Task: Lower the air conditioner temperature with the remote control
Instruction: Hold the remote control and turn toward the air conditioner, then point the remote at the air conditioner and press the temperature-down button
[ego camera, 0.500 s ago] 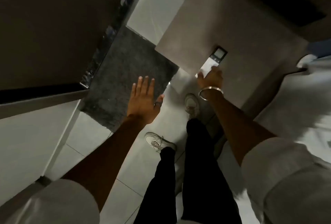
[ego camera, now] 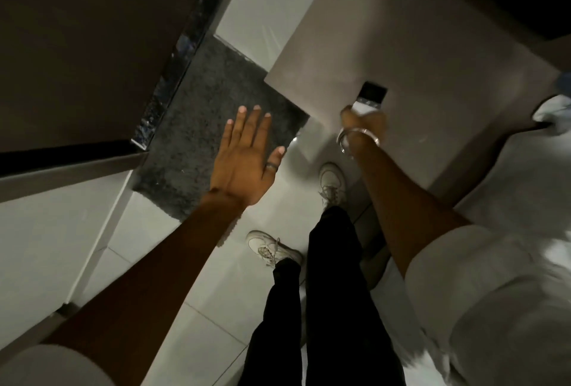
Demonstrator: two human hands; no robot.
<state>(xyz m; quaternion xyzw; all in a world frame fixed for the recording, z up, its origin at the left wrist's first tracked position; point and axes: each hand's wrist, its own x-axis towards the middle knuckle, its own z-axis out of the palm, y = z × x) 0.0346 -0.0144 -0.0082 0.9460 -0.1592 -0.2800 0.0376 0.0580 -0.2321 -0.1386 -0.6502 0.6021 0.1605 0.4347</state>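
Observation:
A white remote control (ego camera: 370,98) with a dark screen end sticks out past the fingers of my right hand (ego camera: 364,121), which is closed around its lower part above a grey tabletop (ego camera: 417,46). A metal bangle circles that wrist. My left hand (ego camera: 247,157) hovers flat and empty over the floor, fingers spread, with a dark ring on the thumb. The air conditioner is not in view.
A dark grey mat (ego camera: 216,126) lies on the white tiled floor (ego camera: 191,308) beside a dark door (ego camera: 77,46). My legs in black trousers and white shoes (ego camera: 332,183) stand below. White bedding (ego camera: 525,200) is on the right.
My right hand has closed tighter on the remote and tilted it, so its screen end points further up. The left hand has drifted slightly right, still spread.

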